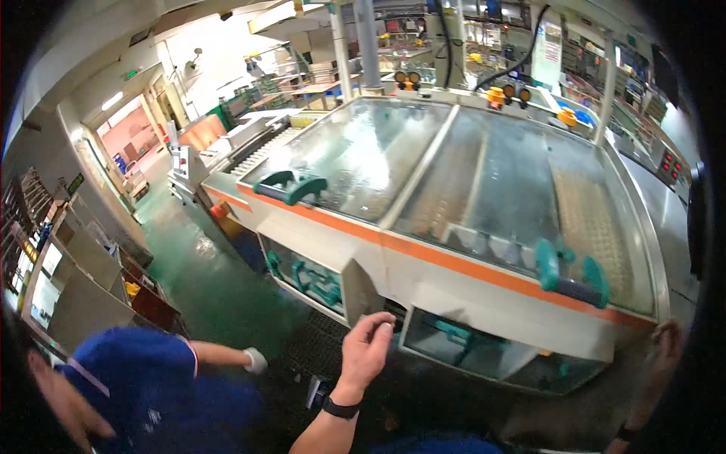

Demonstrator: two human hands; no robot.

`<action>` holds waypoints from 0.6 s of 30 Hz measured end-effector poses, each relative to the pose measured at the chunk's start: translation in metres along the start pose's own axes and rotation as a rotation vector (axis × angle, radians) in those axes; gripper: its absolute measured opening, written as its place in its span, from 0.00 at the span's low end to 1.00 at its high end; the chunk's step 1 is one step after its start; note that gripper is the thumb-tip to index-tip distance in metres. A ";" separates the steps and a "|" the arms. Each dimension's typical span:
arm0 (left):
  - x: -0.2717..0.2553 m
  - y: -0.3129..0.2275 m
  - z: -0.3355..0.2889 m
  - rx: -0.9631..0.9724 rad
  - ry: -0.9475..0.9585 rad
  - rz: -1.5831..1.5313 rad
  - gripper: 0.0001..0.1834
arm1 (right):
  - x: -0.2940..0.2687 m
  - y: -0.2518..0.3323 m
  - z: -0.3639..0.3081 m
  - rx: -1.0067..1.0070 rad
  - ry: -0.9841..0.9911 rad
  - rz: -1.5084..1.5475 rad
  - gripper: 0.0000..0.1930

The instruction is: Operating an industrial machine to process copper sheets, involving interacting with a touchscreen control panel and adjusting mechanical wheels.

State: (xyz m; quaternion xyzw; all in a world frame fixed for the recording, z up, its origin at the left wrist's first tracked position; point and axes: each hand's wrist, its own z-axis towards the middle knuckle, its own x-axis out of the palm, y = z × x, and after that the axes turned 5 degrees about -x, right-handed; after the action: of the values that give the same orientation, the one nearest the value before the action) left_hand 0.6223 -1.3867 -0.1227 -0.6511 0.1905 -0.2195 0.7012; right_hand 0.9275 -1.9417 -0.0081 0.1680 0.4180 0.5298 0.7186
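Observation:
My left hand (367, 349), with a dark band at its wrist, is raised in front of a long machine. Its thumb and fingers are pressed together; what they hold, if anything, is hidden. Just beyond the fingertips stands a grey flat panel (358, 291); whether they touch it I cannot tell. The machine (491, 299) is pale with an orange stripe and has large wet-looking clear lids (363, 151) with green-ended handles (291, 189). At the far right rim my right hand (665, 344) is dark and smeared, near the machine's right end, its fingers unclear.
A co-worker in a blue top (151, 386) is close on the left, a white-gloved hand (257, 361) reaching out. Below the machine are windowed compartments (461, 344) with green fittings. A roller conveyor (265, 147) adjoins its left end. Shelving (83, 295) lines the left side.

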 end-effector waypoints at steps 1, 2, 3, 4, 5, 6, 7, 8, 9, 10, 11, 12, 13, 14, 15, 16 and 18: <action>-0.017 -0.006 0.019 0.003 -0.055 -0.113 0.10 | 0.078 0.077 -0.012 0.019 0.214 0.019 0.16; -0.030 -0.012 0.039 0.012 -0.107 -0.227 0.10 | 0.146 0.116 -0.016 -0.225 0.315 0.314 0.11; -0.052 -0.016 0.057 0.018 -0.161 -0.335 0.10 | 0.201 0.133 -0.033 -0.003 0.348 0.234 0.13; -0.078 -0.018 0.077 0.072 -0.224 -0.353 0.10 | 0.228 0.128 -0.041 -0.159 0.731 0.258 0.12; -0.094 -0.020 0.099 0.084 -0.278 -0.383 0.10 | 0.268 0.167 -0.051 0.017 0.766 0.338 0.07; -0.113 -0.023 0.115 0.099 -0.349 -0.397 0.10 | 0.300 0.195 -0.050 -0.150 0.962 0.187 0.09; -0.139 -0.026 0.122 0.141 -0.415 -0.341 0.10 | 0.341 0.204 -0.055 -0.118 1.062 0.327 0.10; -0.161 -0.025 0.135 0.216 -0.401 -0.314 0.10 | 0.373 0.215 -0.061 -0.068 1.142 0.429 0.11; -0.177 -0.029 0.144 0.201 -0.471 -0.308 0.10 | 0.404 0.221 -0.067 -0.025 1.195 0.524 0.10; -0.194 -0.036 0.154 0.194 -0.534 -0.305 0.10 | 0.434 0.228 -0.072 0.015 1.238 0.618 0.10; -0.215 -0.041 0.161 0.204 -0.579 -0.243 0.10 | 0.461 0.239 -0.073 0.089 1.295 0.660 0.11; -0.239 -0.047 0.167 0.217 -0.625 -0.179 0.10 | 0.487 0.250 -0.071 0.163 1.352 0.704 0.12; -0.270 -0.050 0.172 0.237 -0.673 -0.137 0.10 | 0.512 0.260 -0.069 0.169 1.417 0.727 0.13; -0.304 -0.055 0.171 0.220 -0.796 -0.086 0.10 | 0.537 0.275 -0.068 0.172 1.435 0.736 0.13; -0.334 -0.060 0.174 0.197 -0.905 -0.087 0.10 | 0.564 0.289 -0.065 0.091 1.498 0.786 0.13; -0.373 -0.055 0.171 0.233 -0.965 -0.067 0.11 | 0.587 0.302 -0.064 0.004 1.558 0.838 0.13; -0.443 -0.042 0.165 0.220 -1.056 -0.102 0.12 | 0.626 0.317 -0.076 0.052 1.564 0.861 0.13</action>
State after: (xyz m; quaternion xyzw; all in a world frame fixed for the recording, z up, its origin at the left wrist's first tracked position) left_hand 0.3426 -1.0055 -0.0760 -0.6039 -0.2436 0.0852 0.7541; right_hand 0.7267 -1.2713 -0.1007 -0.0826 0.7012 0.7072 -0.0375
